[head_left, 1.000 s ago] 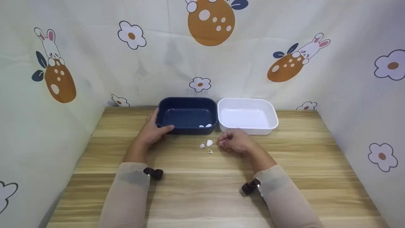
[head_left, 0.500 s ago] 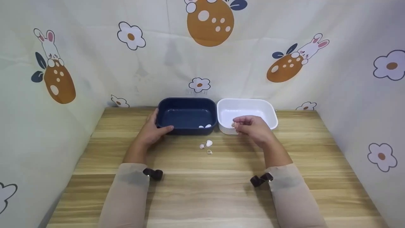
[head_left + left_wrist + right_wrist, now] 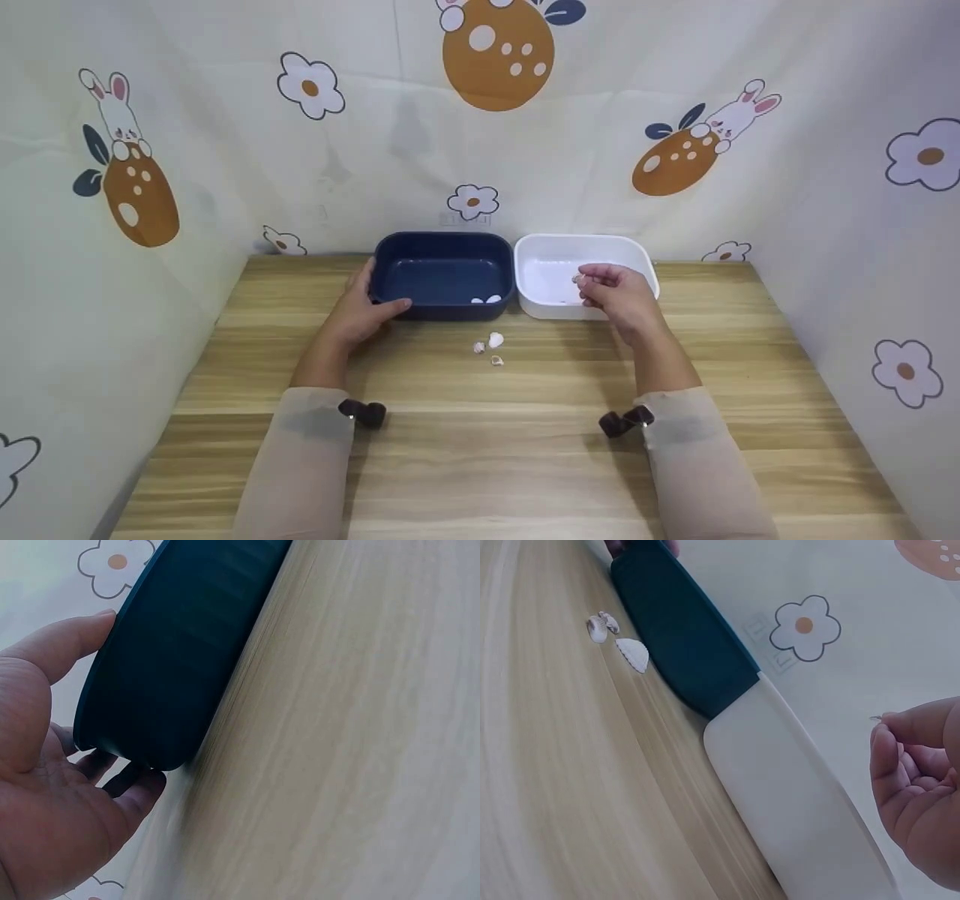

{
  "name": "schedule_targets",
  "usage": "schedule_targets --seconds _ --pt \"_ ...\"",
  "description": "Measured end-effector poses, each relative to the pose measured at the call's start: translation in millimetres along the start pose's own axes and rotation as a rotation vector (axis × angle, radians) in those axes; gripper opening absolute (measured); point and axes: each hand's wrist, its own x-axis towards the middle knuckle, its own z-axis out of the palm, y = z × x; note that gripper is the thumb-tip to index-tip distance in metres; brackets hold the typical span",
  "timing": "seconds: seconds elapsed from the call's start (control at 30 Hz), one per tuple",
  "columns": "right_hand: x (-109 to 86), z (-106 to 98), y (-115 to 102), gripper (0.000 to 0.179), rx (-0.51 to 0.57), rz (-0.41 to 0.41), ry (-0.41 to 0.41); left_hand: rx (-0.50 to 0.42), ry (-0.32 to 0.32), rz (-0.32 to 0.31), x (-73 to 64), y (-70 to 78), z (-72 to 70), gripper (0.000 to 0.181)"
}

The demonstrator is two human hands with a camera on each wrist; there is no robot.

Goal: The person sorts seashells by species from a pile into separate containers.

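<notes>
My left hand (image 3: 358, 309) grips the left end of a dark blue basin (image 3: 442, 312), thumb on its front rim and fingers round its side. In the left wrist view the fingers curl under the basin's end wall (image 3: 161, 667). Above the white basin (image 3: 541, 308), my right hand (image 3: 624, 298) pinches a small seashell (image 3: 577, 279) between thumb and fingertips. Only a thin tip of that shell (image 3: 875, 718) shows in the right wrist view. On the table before the basins lie a white fan-shaped seashell (image 3: 496, 340) and two smaller shells (image 3: 479, 347).
Both basins stand side by side against a patterned cloth backdrop (image 3: 405, 150). Two white shells (image 3: 493, 299) lie inside the blue basin near its front right corner. The wooden table (image 3: 480, 450) stretches toward me, with a sleeved forearm on either side.
My right hand has risen from the table beside the loose shells and moved right and back over the white basin, with a small seashell between its fingertips. The left hand has stayed put.
</notes>
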Motion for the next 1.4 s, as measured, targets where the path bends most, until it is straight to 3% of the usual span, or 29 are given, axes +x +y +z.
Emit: schedule_targets --seconds 0.27,0.63,1.1,1.4 --pt "-0.2 5.0 1.6 0.041 -0.011 -0.012 0.005 0.01 0.008 0.006 0.8 -1.0 0.5 0.119" --pt "-12.0 46.7 -2.4 0.034 -0.15 -0.085 -0.153 0.018 0.007 -0.004 -1.3 0.7 0.2 0.119" --pt "-22.1 91.0 -1.2 0.029 -0.138 -0.066 -0.282 0.009 0.01 0.021 0.9 -0.9 0.2 0.117" --pt "-22.5 91.5 15.9 0.026 -0.357 -0.063 -0.374 0.015 0.006 0.018 1.4 -0.9 0.5 0.118"
